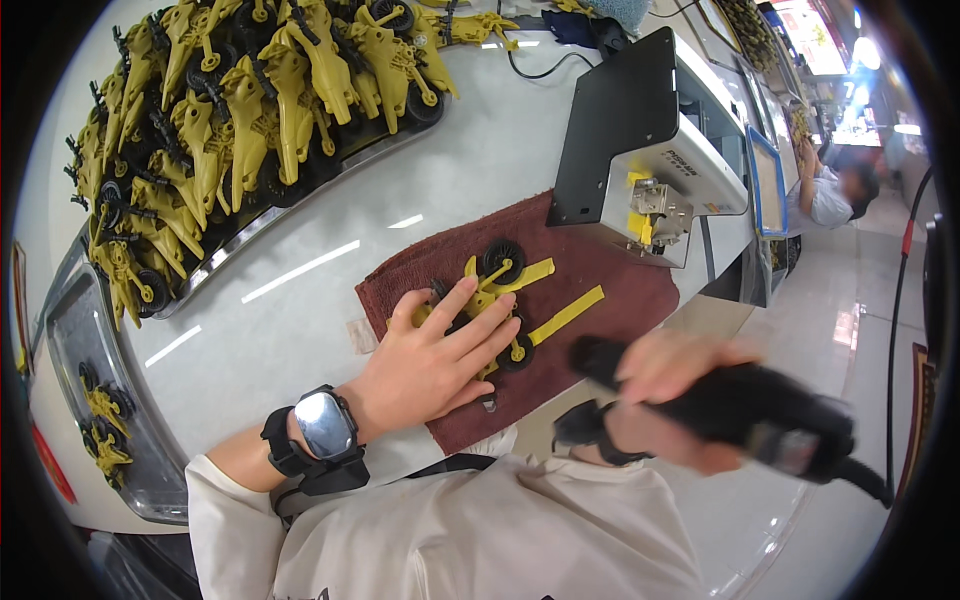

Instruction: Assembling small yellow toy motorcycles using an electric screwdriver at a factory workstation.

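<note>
A yellow toy motorcycle (pixel 490 292) with black wheels lies on its side on a dark red cloth (pixel 610 272). My left hand (pixel 420 352) rests on it from above, fingers stretched out and apart, covering much of its body. In my right hand (pixel 672 385) is a black corded electric screwdriver (pixel 755 408), held to the right of the toy and apart from it. Both the hand and the tool are blurred by motion. Two yellow tape strips lie on the cloth; one strip (pixel 567 315) passes beside the toy's lower wheel.
Behind the cloth stands a white and black box-shaped machine (pixel 655 155) with a metal fitting in front. A metal tray (pixel 225 258) heaped with yellow toy motorcycles fills the far left. Another tray (pixel 165 490) holds several smaller pieces. Another person (pixel 830 195) sits at the far right.
</note>
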Demonstrator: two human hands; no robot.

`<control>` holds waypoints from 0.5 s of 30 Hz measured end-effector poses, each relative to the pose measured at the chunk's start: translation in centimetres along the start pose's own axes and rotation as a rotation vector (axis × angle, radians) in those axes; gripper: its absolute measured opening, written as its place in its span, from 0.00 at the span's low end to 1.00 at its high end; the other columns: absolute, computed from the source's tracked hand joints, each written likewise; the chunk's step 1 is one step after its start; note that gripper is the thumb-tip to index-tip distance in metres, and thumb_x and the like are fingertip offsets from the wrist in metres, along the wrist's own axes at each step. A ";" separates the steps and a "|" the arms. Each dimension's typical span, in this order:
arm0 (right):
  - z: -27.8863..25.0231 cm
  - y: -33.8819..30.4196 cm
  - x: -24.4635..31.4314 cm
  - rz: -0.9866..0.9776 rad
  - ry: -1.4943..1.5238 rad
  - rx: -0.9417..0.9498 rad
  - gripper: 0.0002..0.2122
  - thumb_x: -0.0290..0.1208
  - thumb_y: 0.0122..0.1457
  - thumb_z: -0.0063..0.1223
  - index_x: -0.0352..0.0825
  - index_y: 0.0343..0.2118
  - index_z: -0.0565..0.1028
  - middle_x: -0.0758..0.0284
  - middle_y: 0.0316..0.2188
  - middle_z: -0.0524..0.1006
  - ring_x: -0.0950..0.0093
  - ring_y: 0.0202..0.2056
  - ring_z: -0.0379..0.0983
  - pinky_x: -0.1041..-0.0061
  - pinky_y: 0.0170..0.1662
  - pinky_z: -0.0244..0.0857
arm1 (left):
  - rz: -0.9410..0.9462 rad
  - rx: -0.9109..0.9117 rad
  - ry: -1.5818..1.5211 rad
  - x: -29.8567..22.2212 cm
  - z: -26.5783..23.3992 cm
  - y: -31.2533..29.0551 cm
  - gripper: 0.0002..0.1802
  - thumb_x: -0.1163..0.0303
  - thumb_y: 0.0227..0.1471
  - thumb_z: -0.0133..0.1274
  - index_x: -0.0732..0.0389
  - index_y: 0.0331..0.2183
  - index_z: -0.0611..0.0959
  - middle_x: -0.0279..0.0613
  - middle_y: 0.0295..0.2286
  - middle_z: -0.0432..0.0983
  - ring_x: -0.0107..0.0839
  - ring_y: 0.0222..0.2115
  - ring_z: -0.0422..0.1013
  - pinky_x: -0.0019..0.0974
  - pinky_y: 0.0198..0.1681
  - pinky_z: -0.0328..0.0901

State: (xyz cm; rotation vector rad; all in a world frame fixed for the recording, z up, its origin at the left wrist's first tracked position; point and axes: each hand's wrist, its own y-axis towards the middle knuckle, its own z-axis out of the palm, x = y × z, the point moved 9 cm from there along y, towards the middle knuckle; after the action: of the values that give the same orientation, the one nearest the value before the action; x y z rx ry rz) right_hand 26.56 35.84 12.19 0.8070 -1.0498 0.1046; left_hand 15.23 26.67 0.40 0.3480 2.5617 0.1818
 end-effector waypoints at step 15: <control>-4.6 7.0 2.1 -0.100 -0.454 -0.341 0.32 0.59 0.52 0.48 0.29 0.44 0.65 0.66 0.21 0.69 0.74 0.18 0.63 0.75 0.27 0.60 | -0.022 -0.031 0.011 0.1 -0.3 -0.8 0.35 0.51 0.40 0.59 0.52 0.51 0.71 0.33 0.55 0.59 0.43 0.56 0.54 0.50 0.50 0.54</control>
State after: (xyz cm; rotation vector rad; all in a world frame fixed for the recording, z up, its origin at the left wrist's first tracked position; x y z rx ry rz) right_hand 27.91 43.18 16.55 0.5803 -1.4034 -0.3505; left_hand 14.83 25.93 0.40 0.3083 2.5697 0.2160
